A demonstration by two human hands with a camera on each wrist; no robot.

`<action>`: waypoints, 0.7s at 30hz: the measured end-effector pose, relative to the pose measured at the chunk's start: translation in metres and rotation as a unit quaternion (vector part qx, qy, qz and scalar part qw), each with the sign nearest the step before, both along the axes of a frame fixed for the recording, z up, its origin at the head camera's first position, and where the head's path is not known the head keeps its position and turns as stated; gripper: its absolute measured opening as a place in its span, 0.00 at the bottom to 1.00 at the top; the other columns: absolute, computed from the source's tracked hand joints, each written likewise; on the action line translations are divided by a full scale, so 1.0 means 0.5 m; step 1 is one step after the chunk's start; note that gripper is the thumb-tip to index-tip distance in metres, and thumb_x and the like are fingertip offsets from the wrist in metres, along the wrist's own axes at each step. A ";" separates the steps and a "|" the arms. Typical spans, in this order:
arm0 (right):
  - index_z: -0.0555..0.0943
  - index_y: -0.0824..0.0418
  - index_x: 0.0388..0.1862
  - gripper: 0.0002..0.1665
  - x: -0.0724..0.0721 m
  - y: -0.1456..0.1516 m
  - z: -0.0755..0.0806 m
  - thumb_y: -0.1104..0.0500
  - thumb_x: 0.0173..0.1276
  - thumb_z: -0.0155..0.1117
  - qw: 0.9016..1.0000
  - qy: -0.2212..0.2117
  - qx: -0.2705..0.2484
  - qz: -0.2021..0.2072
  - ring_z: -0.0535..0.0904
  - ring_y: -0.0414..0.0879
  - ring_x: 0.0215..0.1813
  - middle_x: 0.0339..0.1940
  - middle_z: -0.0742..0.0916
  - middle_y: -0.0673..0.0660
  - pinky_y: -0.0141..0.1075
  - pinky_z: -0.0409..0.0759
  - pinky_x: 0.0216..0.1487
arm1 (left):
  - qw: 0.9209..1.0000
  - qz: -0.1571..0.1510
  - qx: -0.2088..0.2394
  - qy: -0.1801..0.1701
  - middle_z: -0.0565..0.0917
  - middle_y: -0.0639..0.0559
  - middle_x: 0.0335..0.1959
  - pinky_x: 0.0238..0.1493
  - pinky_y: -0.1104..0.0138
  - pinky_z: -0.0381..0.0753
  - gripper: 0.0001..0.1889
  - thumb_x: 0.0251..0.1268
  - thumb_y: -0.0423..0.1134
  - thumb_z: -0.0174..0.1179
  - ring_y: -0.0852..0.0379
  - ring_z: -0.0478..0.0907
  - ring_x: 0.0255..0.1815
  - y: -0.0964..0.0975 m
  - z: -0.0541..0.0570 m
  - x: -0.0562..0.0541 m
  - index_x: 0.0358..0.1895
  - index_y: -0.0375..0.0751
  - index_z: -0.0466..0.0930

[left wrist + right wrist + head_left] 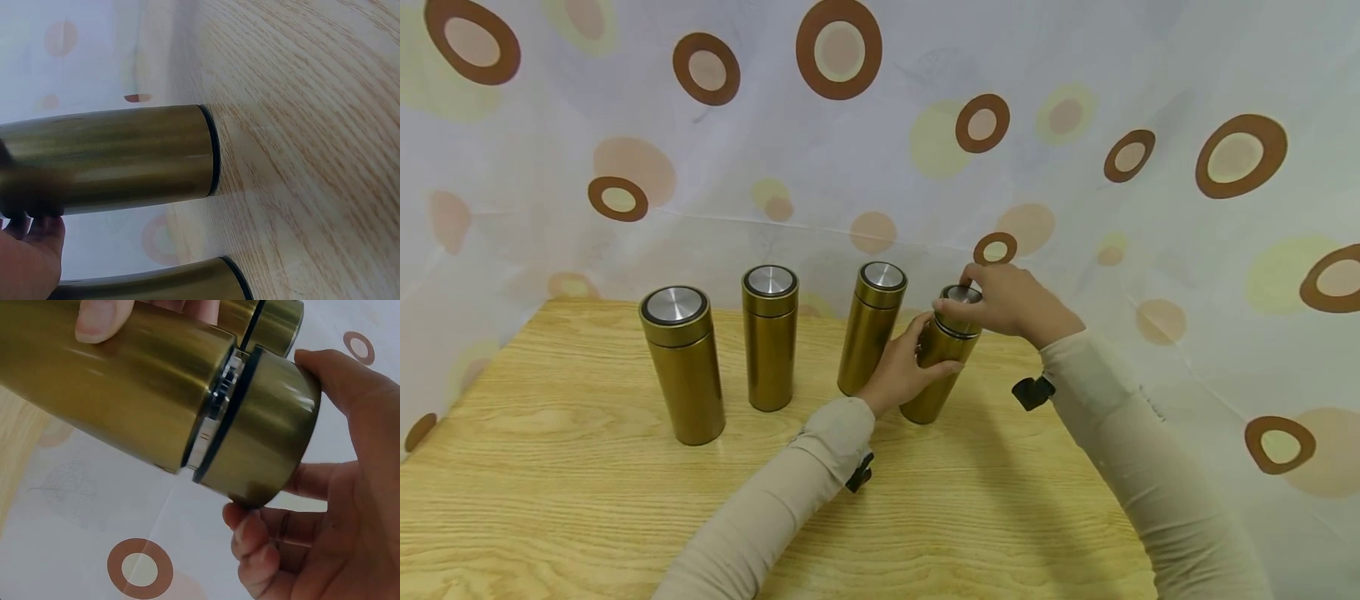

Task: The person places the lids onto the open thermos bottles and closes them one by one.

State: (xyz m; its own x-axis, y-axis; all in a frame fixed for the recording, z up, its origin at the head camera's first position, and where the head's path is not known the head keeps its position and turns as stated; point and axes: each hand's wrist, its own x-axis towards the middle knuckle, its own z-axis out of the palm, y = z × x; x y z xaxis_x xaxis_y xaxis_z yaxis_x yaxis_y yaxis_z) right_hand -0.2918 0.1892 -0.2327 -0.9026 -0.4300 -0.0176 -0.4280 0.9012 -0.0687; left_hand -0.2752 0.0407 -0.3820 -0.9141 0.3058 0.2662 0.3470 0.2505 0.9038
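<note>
At the right end of a row stands a gold thermos bottle (931, 402). My left hand (901, 372) grips its body, thumb across the front and fingers around the other side. From above, my right hand (1011, 302) holds the gold lid (265, 425) between thumb and fingers. In the right wrist view the lid sits slightly apart from the body, with a shiny threaded neck (206, 440) showing in the gap. The left wrist view has the bottle's dark-edged base (214, 150) on the wooden table.
Three more gold thermos bottles with silver-topped lids stand to the left: one close by (868, 333), one in the middle (771, 354) and one at the far left (691, 383). The wooden table (550, 500) ends at a pale curtain with printed circles (760, 150).
</note>
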 end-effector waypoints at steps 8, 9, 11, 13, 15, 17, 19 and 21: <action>0.76 0.63 0.46 0.35 0.006 -0.006 -0.010 0.31 0.66 0.52 0.999 0.002 -0.033 -0.031 0.80 0.52 0.33 0.37 0.84 0.59 0.43 0.79 0.34 | 1.000 0.000 0.000 0.011 0.69 0.47 0.68 0.65 0.58 0.70 0.44 0.60 0.50 0.66 0.51 0.69 0.66 0.000 0.001 0.001 0.75 0.50 0.51; 0.77 0.63 0.46 0.35 0.006 -0.007 -0.010 0.32 0.66 0.52 0.999 0.001 -0.039 -0.032 0.80 0.52 0.33 0.38 0.84 0.59 0.43 0.79 0.34 | 1.000 0.000 0.000 0.011 0.69 0.47 0.68 0.65 0.58 0.70 0.44 0.60 0.49 0.66 0.51 0.69 0.66 0.000 0.002 0.001 0.75 0.49 0.51; 0.77 0.63 0.47 0.34 0.007 -0.006 -0.012 0.33 0.67 0.52 0.998 0.002 -0.046 -0.035 0.81 0.52 0.33 0.37 0.85 0.59 0.43 0.79 0.34 | 1.000 -0.001 0.000 0.012 0.69 0.47 0.68 0.65 0.58 0.70 0.44 0.60 0.49 0.66 0.51 0.69 0.66 0.001 0.002 0.000 0.75 0.49 0.51; 0.77 0.64 0.47 0.34 0.008 -0.007 -0.013 0.34 0.67 0.52 0.998 0.005 -0.048 -0.033 0.81 0.52 0.33 0.37 0.85 0.60 0.44 0.80 0.34 | 1.000 -0.002 0.000 0.013 0.69 0.47 0.68 0.66 0.58 0.69 0.44 0.60 0.49 0.66 0.51 0.69 0.66 0.001 0.001 0.000 0.75 0.49 0.51; 0.77 0.64 0.47 0.33 0.009 -0.008 -0.015 0.35 0.67 0.53 0.998 0.014 -0.046 -0.032 0.81 0.52 0.32 0.36 0.85 0.60 0.44 0.80 0.33 | 1.000 -0.002 -0.001 0.012 0.69 0.47 0.68 0.66 0.58 0.69 0.43 0.60 0.49 0.66 0.51 0.69 0.66 0.001 0.001 0.000 0.75 0.49 0.51; 0.77 0.64 0.45 0.32 0.010 -0.009 -0.016 0.36 0.67 0.53 0.998 0.021 -0.045 -0.030 0.80 0.51 0.30 0.34 0.85 0.59 0.44 0.80 0.33 | 1.000 -0.003 0.000 0.012 0.69 0.47 0.68 0.66 0.57 0.69 0.43 0.60 0.49 0.66 0.51 0.69 0.66 0.000 0.002 0.000 0.75 0.49 0.51; 0.77 0.64 0.44 0.31 0.012 -0.012 -0.015 0.36 0.67 0.54 0.998 0.026 -0.044 -0.029 0.80 0.51 0.30 0.34 0.84 0.59 0.44 0.79 0.33 | 1.000 -0.003 0.002 0.010 0.68 0.47 0.69 0.66 0.57 0.69 0.43 0.60 0.49 0.66 0.50 0.68 0.67 -0.001 0.002 0.001 0.75 0.49 0.51; 0.77 0.64 0.44 0.33 0.014 -0.013 -0.014 0.34 0.66 0.54 0.999 0.028 -0.036 -0.029 0.80 0.52 0.30 0.34 0.84 0.59 0.44 0.79 0.33 | 1.000 -0.002 0.001 0.007 0.68 0.47 0.69 0.66 0.58 0.69 0.43 0.61 0.49 0.66 0.50 0.68 0.67 -0.002 0.002 0.002 0.75 0.49 0.51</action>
State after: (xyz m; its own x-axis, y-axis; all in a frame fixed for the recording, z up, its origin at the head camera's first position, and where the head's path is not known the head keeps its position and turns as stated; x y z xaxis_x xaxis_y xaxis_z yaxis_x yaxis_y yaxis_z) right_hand -0.2845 0.1827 -0.2398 -0.9250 -0.3749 0.0621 -0.3797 0.9182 -0.1128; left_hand -0.2741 0.0399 -0.3808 -0.9086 0.3098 0.2801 0.3614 0.2470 0.8991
